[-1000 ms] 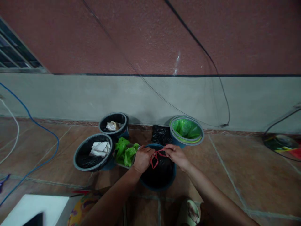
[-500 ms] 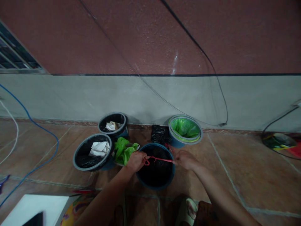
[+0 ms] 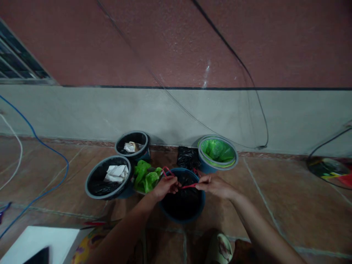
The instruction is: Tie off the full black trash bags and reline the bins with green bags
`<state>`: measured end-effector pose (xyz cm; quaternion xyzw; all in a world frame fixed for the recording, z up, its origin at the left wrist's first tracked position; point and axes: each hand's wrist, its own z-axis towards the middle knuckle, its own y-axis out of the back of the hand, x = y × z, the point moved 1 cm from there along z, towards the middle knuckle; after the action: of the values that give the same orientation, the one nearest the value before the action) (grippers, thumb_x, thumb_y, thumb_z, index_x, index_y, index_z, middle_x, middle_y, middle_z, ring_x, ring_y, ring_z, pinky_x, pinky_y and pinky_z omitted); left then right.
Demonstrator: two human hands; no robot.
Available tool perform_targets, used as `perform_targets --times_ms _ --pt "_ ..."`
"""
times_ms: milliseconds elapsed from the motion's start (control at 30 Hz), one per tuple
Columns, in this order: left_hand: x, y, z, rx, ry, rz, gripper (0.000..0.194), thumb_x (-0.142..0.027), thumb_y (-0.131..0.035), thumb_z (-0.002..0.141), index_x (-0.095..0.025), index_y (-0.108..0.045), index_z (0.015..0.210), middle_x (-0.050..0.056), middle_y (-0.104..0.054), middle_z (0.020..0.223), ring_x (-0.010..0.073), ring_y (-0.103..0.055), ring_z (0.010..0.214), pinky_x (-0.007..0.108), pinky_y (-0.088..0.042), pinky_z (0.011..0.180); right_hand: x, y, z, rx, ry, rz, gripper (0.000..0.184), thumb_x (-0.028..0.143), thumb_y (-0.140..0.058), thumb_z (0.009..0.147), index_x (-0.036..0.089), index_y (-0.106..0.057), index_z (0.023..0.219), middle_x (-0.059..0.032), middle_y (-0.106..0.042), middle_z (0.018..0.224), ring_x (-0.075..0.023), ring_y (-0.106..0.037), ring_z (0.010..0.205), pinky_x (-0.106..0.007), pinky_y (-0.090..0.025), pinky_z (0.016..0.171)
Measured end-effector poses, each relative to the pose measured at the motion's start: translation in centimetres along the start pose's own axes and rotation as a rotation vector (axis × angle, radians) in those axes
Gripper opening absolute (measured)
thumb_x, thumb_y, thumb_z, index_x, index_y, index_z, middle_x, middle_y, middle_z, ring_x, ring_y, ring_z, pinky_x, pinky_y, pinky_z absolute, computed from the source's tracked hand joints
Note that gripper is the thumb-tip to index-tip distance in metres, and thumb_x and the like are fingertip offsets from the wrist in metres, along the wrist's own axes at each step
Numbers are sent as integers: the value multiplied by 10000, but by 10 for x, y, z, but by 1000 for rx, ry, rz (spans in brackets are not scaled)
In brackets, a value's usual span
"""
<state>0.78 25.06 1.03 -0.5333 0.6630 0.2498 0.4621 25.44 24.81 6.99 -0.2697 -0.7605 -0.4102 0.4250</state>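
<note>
Both my hands are over a blue bin (image 3: 202, 205) lined with a black bag. My left hand (image 3: 166, 186) pinches one end of a red drawstring (image 3: 188, 186), and a loop of it curls up behind that hand. My right hand (image 3: 213, 183) pinches the other end, so the string runs short and taut between the two hands above the bin's mouth.
A blue bin with a green liner (image 3: 217, 151) stands behind on the right. Two grey-rimmed bins (image 3: 107, 179) (image 3: 132, 143) with black liners and white paper stand left. Green bags (image 3: 145, 176) and a black bag (image 3: 187, 157) lie between them. Cables cross the floor and wall.
My hands pulled the red string apart and taut half a second ago. Now they have come closer together again, and a loop of string stands up behind my left hand.
</note>
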Motion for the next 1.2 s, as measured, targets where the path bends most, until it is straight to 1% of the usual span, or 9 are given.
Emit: perform_targets --times_ms 167,333,400,500,600,733,900,1067,1200 --pt "4 -11 7 105 -145 253 269 -185 -756 626 -148 -675 880 -31 -630 714 108 -568 661 229 -425 651 16 -14 6 69 49 40 363 498 -617 821 164 -724 728 30 -560 596 -99 -434 569 -236 -318 550" --pt "0 -21 2 130 -319 656 133 -245 -636 814 -167 -712 891 38 -714 893 181 -640 849 288 -469 814 29 -32 13 27 140 -74 270 390 -585 857 187 -710 729 14 -632 644 -121 -529 621 -240 -367 583" --pt "-2 -23 -2 111 -377 777 191 -278 -552 894 -174 -713 887 60 -726 936 197 -650 905 296 -466 859 31 -32 16 -111 166 -92 211 345 -587 853 201 -732 908 -14 -714 787 -148 -606 703 -260 -433 660" --pt "-3 -22 -4 84 -378 854 235 -293 -500 929 -176 -698 881 67 -722 921 201 -655 902 290 -473 854 28 -22 22 -509 162 -56 394 337 -567 864 203 -640 1228 -86 -728 1099 -180 -655 821 -312 -494 770" --pt "-3 -19 -4 77 -380 856 245 -263 -453 937 -181 -678 886 51 -706 893 188 -647 885 283 -472 848 18 -16 28 -704 74 96 399 340 -468 905 162 -612 1232 -126 -710 1124 -171 -643 726 -322 -518 690" --pt "-1 -17 -3 104 -388 814 273 -256 -386 952 -179 -638 878 31 -656 811 162 -602 776 281 -476 786 4 -38 35 -399 -22 86 385 170 -445 855 152 -644 1185 -57 -712 834 -140 -593 583 -294 -504 624" --pt "0 -16 -4 142 -448 773 241 -246 -392 950 -179 -595 836 44 -653 836 157 -575 789 294 -480 813 4 -73 40 -85 116 -76 414 39 -486 775 191 -687 1103 -51 -729 983 -148 -645 773 -271 -508 761" --pt "4 -12 -4 67 -401 603 179 -279 -421 950 -193 -560 878 21 -628 773 133 -564 696 263 -479 707 9 -67 39 -56 85 -308 279 55 -480 837 165 -695 978 -70 -732 952 -174 -652 881 -273 -463 819" --pt "9 -15 2 -13 -186 286 139 -312 -490 903 -192 -521 840 0 -624 706 121 -587 600 253 -472 617 11 -61 35 -58 18 -495 187 155 -553 871 175 -737 896 -80 -741 955 -192 -660 912 -277 -442 823"
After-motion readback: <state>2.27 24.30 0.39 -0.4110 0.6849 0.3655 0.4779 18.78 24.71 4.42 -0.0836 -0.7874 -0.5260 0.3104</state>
